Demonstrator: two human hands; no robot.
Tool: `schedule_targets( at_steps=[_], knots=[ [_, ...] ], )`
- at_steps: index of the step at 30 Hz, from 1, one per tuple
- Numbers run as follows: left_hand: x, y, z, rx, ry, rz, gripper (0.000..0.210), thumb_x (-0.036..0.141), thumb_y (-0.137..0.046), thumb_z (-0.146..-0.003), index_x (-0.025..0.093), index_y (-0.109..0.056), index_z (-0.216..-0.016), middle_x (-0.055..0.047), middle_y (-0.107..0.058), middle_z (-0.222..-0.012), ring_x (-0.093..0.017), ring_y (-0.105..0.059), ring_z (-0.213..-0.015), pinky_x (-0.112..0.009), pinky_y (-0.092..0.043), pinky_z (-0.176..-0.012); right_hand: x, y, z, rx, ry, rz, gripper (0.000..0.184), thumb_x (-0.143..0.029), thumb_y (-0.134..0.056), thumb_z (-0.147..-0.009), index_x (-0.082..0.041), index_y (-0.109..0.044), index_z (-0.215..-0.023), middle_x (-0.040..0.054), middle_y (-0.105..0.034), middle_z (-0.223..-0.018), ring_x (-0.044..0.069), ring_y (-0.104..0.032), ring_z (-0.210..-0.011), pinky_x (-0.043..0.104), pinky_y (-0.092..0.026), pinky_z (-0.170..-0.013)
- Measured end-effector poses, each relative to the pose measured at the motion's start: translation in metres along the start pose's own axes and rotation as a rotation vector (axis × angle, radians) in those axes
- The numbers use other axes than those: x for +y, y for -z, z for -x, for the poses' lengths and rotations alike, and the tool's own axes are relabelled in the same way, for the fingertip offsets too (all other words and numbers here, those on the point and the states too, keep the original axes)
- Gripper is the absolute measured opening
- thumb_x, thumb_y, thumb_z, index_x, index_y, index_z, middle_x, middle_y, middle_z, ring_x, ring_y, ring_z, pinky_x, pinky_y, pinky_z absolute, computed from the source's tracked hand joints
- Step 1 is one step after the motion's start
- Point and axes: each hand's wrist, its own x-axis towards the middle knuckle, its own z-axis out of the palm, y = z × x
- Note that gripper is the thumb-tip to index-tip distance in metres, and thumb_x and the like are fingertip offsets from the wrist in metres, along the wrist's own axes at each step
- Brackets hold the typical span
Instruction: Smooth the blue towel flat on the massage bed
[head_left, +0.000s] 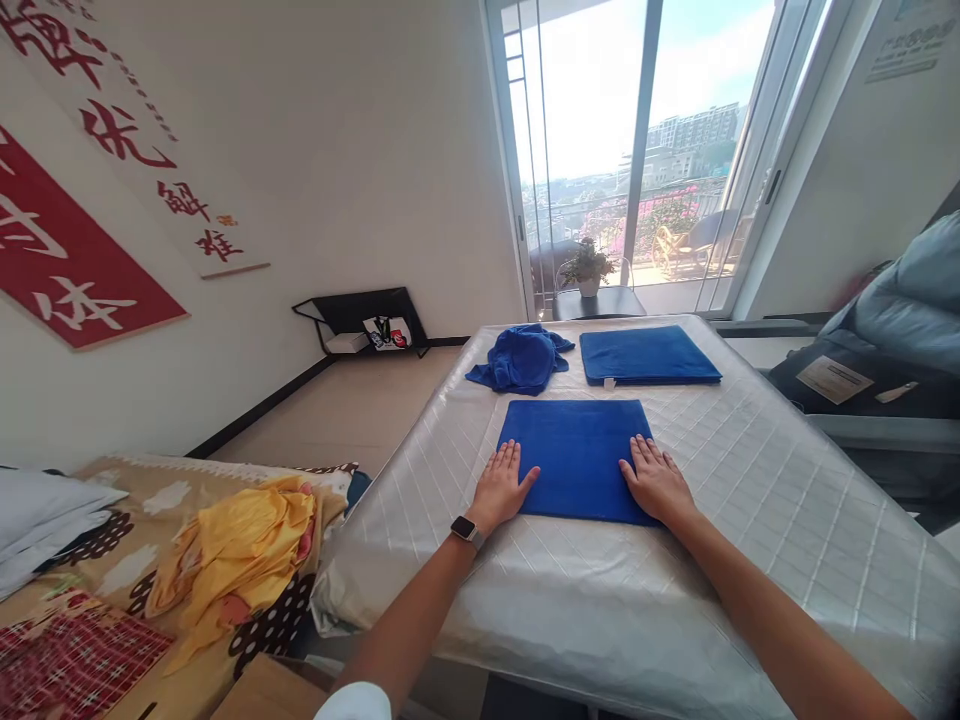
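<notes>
A blue cloth [574, 460], perhaps a towel, lies flat in a neat rectangle on the plastic-covered mattress [757, 520]. My left hand [501, 488] rests flat on its left edge, fingers stretched forward and thumb out. On the right edge lies my right hand [654, 478], also flat with its fingers extended. Neither hand grips anything. Beyond the cloth, to the left, is a crumpled blue cloth [523, 358]. Beside that, on the right, a blue folded stack [649, 355] shows a small white tag at its front edge.
At lower left, a patterned bed [142, 490] bears yellow clothing [247, 535] and a red plaid cloth [79, 650]. A cardboard box [266, 690] stands below. Dark bags [862, 390] sit to the right. A potted plant [589, 270] stands before the glass door.
</notes>
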Motion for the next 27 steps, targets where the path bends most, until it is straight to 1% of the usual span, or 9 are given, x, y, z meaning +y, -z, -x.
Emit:
schedule_targets(
  at_steps=[3,6,8,14,17,19,21,23,27],
  knots=[
    [0.004,0.002,0.0,0.001,0.011,0.009,0.083,0.066,-0.011,-0.099,0.008,-0.027,-0.156,-0.015,-0.025,-0.162,-0.025,-0.019,-0.151,-0.041,-0.016,-0.124,-0.003,0.008,0.006,0.033,0.015,0.021,0.065,-0.041,-0.022,-0.1,-0.007,-0.031,-0.155,0.0103,-0.027,-0.163,0.025,-0.021,-0.15,0.045,-0.017,-0.122],
    [0.003,0.001,-0.001,0.014,0.002,0.022,0.082,0.066,-0.011,-0.099,0.008,-0.028,-0.156,-0.015,-0.026,-0.162,-0.026,-0.02,-0.151,-0.042,-0.017,-0.124,-0.006,0.017,0.022,0.122,0.092,0.095,0.062,-0.034,-0.023,-0.099,-0.007,-0.035,-0.154,0.0116,-0.027,-0.162,0.026,-0.018,-0.151,0.048,-0.011,-0.123],
    [0.002,0.0,-0.001,0.022,-0.001,0.029,0.082,0.066,-0.011,-0.099,0.009,-0.028,-0.156,-0.015,-0.027,-0.162,-0.026,-0.021,-0.151,-0.042,-0.018,-0.123,-0.007,0.019,0.038,0.15,0.128,0.131,0.062,-0.035,-0.022,-0.099,-0.007,-0.037,-0.153,0.0122,-0.027,-0.162,0.025,-0.016,-0.152,0.048,-0.009,-0.123],
    [0.003,0.001,0.0,0.007,0.002,0.0,0.084,0.066,-0.008,-0.099,0.007,-0.028,-0.156,-0.015,-0.025,-0.162,-0.025,-0.02,-0.151,-0.041,-0.017,-0.124,0.0,0.008,0.075,-0.025,0.089,0.048,0.066,-0.043,-0.018,-0.101,-0.01,-0.027,-0.157,0.0071,-0.021,-0.164,0.022,-0.019,-0.151,0.043,-0.018,-0.123],
    [0.003,0.008,0.002,0.002,0.018,-0.039,0.085,0.066,-0.005,-0.099,0.007,-0.029,-0.155,-0.014,-0.026,-0.162,-0.024,-0.021,-0.151,-0.04,-0.017,-0.123,0.003,0.005,0.08,-0.047,0.097,0.008,0.066,-0.046,-0.015,-0.102,-0.012,-0.024,-0.158,0.0048,-0.019,-0.164,0.019,-0.016,-0.152,0.041,-0.017,-0.124],
    [0.007,0.014,0.004,0.011,0.091,-0.08,0.088,0.068,-0.006,-0.098,0.005,-0.032,-0.154,-0.017,-0.03,-0.16,-0.026,-0.024,-0.15,-0.041,-0.018,-0.123,0.004,0.004,0.079,-0.034,0.095,-0.007,0.065,-0.044,-0.017,-0.102,-0.012,-0.025,-0.158,0.0052,-0.02,-0.164,0.02,-0.015,-0.152,0.041,-0.016,-0.124],
    [0.019,0.019,0.007,0.04,0.169,-0.106,0.09,0.069,-0.007,-0.097,0.003,-0.035,-0.152,-0.019,-0.033,-0.158,-0.029,-0.025,-0.149,-0.043,-0.019,-0.123,0.004,0.003,0.079,-0.019,0.089,-0.017,0.064,-0.043,-0.018,-0.102,-0.012,-0.026,-0.157,0.006,-0.022,-0.164,0.02,-0.016,-0.152,0.042,-0.016,-0.124],
    [0.045,0.022,0.009,0.059,0.13,-0.089,0.089,0.067,-0.006,-0.098,0.003,-0.035,-0.152,-0.018,-0.033,-0.158,-0.029,-0.024,-0.15,-0.044,-0.019,-0.123,0.002,0.003,0.078,-0.01,0.088,-0.022,0.063,-0.043,-0.019,-0.102,-0.012,-0.028,-0.157,0.0067,-0.023,-0.164,0.021,-0.017,-0.151,0.043,-0.017,-0.124],
    [0.123,0.015,0.008,-0.036,-0.274,0.03,0.081,0.06,-0.002,-0.101,0.006,-0.031,-0.154,-0.013,-0.028,-0.161,-0.021,-0.021,-0.151,-0.038,-0.019,-0.123,0.002,0.002,0.081,0.023,0.094,-0.002,0.061,-0.038,-0.023,-0.101,-0.011,-0.032,-0.156,0.0076,-0.026,-0.163,0.023,-0.021,-0.151,0.044,-0.019,-0.123]
  ],
)
